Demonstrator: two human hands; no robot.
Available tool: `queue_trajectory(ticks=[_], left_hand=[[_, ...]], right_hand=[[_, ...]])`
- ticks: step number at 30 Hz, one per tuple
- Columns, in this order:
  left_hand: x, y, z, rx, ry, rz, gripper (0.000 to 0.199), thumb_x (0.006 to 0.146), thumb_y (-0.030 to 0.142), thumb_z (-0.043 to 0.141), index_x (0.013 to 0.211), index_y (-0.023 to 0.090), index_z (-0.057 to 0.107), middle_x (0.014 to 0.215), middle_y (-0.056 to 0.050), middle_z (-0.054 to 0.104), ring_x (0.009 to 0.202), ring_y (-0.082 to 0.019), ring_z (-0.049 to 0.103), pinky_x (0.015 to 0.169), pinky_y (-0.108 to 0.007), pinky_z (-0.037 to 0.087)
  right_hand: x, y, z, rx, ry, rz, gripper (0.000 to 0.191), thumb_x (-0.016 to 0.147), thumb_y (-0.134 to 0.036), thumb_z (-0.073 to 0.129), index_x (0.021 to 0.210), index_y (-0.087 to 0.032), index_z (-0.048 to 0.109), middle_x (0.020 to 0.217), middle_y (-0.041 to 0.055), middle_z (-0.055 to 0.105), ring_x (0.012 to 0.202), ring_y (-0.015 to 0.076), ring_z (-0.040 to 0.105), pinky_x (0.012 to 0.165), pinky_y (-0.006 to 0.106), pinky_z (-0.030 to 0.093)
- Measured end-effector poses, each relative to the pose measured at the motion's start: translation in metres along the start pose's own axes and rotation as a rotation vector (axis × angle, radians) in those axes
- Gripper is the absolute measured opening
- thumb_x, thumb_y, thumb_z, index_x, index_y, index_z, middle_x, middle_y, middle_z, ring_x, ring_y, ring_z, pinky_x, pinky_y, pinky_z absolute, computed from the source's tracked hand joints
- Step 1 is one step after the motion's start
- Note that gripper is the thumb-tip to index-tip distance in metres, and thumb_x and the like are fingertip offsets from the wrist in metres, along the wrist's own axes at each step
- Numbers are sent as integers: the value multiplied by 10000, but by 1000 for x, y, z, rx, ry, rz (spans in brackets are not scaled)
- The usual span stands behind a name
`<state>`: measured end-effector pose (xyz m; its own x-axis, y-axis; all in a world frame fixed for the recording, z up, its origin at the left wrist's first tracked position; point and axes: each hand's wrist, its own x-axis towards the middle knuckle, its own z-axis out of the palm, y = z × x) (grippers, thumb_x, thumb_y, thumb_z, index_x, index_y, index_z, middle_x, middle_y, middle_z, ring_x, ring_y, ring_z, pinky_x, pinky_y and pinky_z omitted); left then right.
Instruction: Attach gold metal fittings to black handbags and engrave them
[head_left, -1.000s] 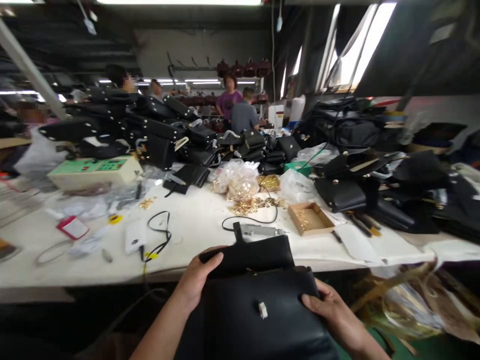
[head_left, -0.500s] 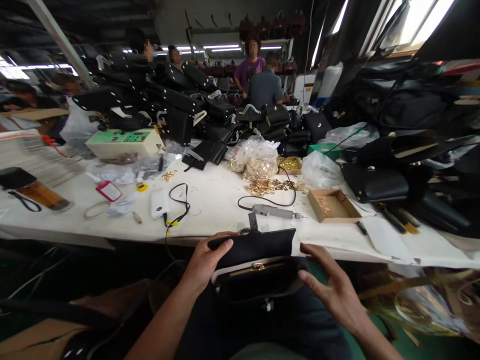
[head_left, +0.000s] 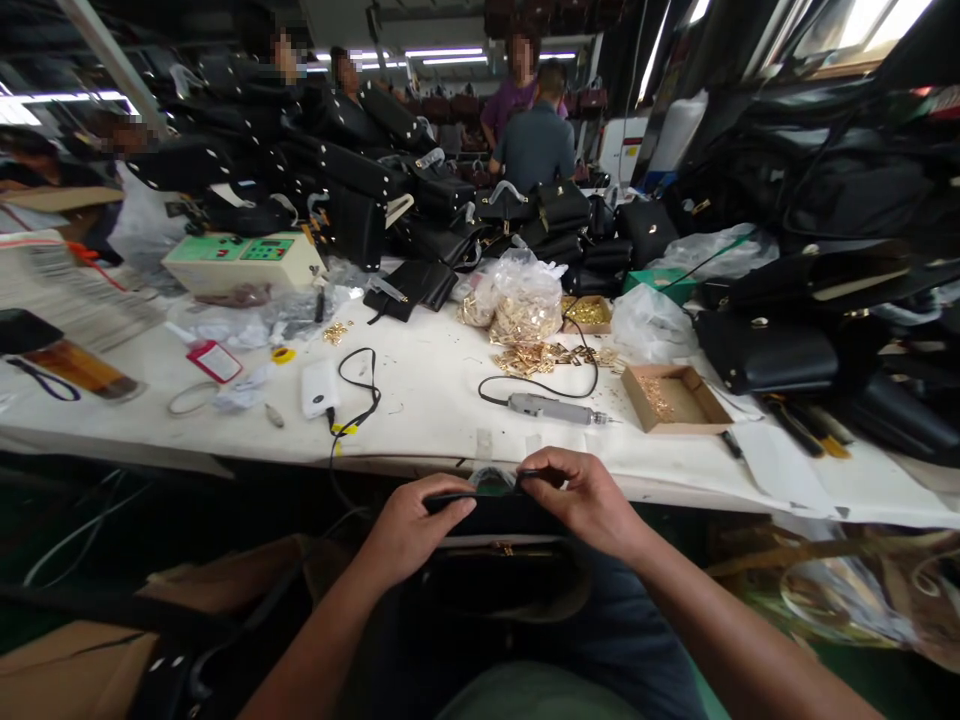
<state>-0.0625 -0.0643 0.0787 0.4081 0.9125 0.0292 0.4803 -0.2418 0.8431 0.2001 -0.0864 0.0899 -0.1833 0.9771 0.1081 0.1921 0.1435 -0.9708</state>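
A black handbag rests on my lap below the table edge, its mouth open toward me and a gold-coloured fitting at the rim. My left hand pinches the left end of the bag's raised flap between thumb and fingers. On the flap's right part, my right hand is closed around a black edge or strap. A clear plastic-wrapped handle shows between the two hands. The bag's inside is dark.
On the white table lie a grey electric screwdriver, loose gold fittings, a cardboard tray and a white box with a cord. Black bags are piled behind and right. A red-labelled bottle lies left. Co-workers stand beyond.
My right hand has moved left and closed on the flap; before, it was spread beside the bag. The flap has tipped down and back, and the bag sits lower in view.
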Motion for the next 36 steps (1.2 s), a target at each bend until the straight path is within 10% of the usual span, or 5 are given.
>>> queue_trajectory(ticks=[6,11,21,28,36], left_hand=[[10,20,25,497,173,301,390,844,356,794,1208,242,715,1175,-79,768,1096,-287,691,1159,-501,376],[31,36,52,579,103,303,25,908,207,694,886,213,705,856,-29,753,846,-232,694,943,-442,470],[48,22,49,477,46,354,178,1012,280,573,884,235,687,842,7,736,835,-191,663,786,-355,325],[53,33,11,216,-73,55,427,999,451,531,663,188,541,620,43,519,638,-133,491,667,-286,288],[91,-4,30,-79,-166,-102,414,950,518,533,693,194,520,655,47,440,662,-135,432,626,-259,290]], right_hand=[[2,19,16,37,147,-112,69,868,-261,718,876,-209,763,895,37,711,750,144,634,653,244,485],[7,22,14,70,183,-91,60,852,-258,748,889,-223,780,888,36,716,801,165,661,727,275,517],[13,28,-7,389,367,149,230,795,-413,841,909,-224,777,843,10,687,730,133,547,677,257,450],[-5,8,-93,-328,-211,308,181,878,-353,715,1008,-240,767,809,6,716,712,166,612,643,270,436],[119,26,-109,-796,194,209,287,886,-446,661,1065,-260,789,1007,38,791,885,218,713,786,293,491]])
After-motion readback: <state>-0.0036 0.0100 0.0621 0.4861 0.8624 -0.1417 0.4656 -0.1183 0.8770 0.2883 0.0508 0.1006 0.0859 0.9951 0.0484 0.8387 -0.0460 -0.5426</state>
